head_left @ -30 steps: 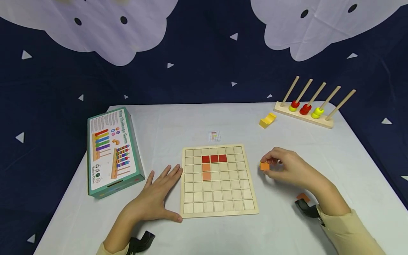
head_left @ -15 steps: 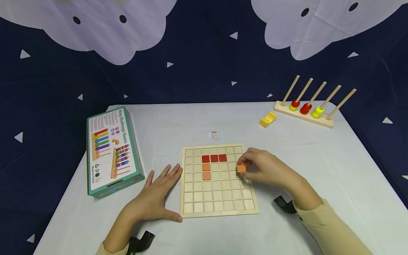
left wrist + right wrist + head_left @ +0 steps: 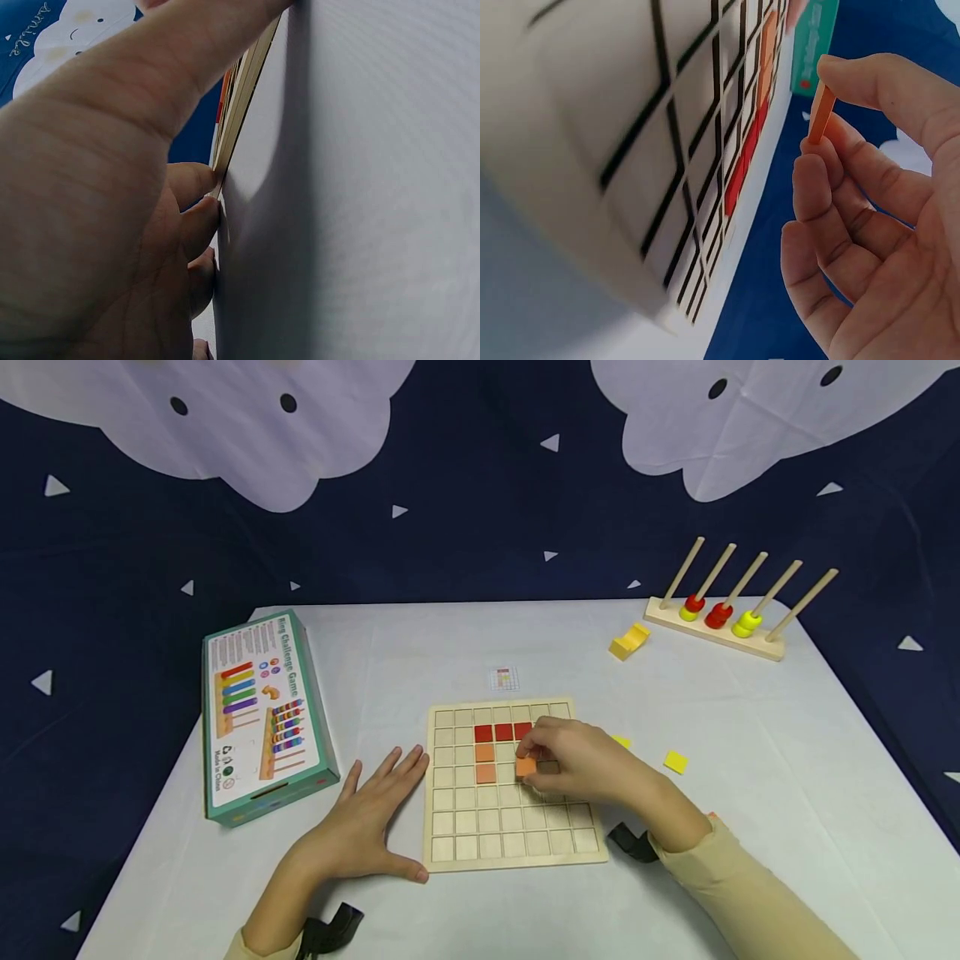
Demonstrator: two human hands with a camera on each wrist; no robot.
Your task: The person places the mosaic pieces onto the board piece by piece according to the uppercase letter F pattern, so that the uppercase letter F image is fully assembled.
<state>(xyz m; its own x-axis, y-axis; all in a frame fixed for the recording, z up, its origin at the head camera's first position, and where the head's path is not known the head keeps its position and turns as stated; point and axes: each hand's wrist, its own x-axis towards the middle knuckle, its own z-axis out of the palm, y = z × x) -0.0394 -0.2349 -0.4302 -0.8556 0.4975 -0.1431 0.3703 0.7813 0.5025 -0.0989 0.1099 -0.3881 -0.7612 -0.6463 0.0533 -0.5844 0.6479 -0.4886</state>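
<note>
A square wooden grid board [image 3: 490,846] lies on the white table. On it sits a row of red tiles [image 3: 503,732], with two orange tiles [image 3: 485,773] in a column under its left end. My right hand [image 3: 592,764] holds another orange tile [image 3: 822,112] over the board, pinched between thumb and fingertip. In the head view this held tile is right of the placed orange ones, below the red row. My left hand [image 3: 360,831] lies with fingers spread on the table, thumb and fingertips at the board's left edge. Part of the rightmost red tile is hidden by my right hand.
A small pattern card [image 3: 504,678] lies behind the board. Yellow tiles [image 3: 676,762] lie to the right, partly behind my right arm. A yellow curved block [image 3: 629,642] and a peg stand [image 3: 712,631] with rings are at back right. A green game box [image 3: 270,718] stands left.
My right hand has carried the orange tile leftward from the table to above the board's middle. My left hand has stayed in place.
</note>
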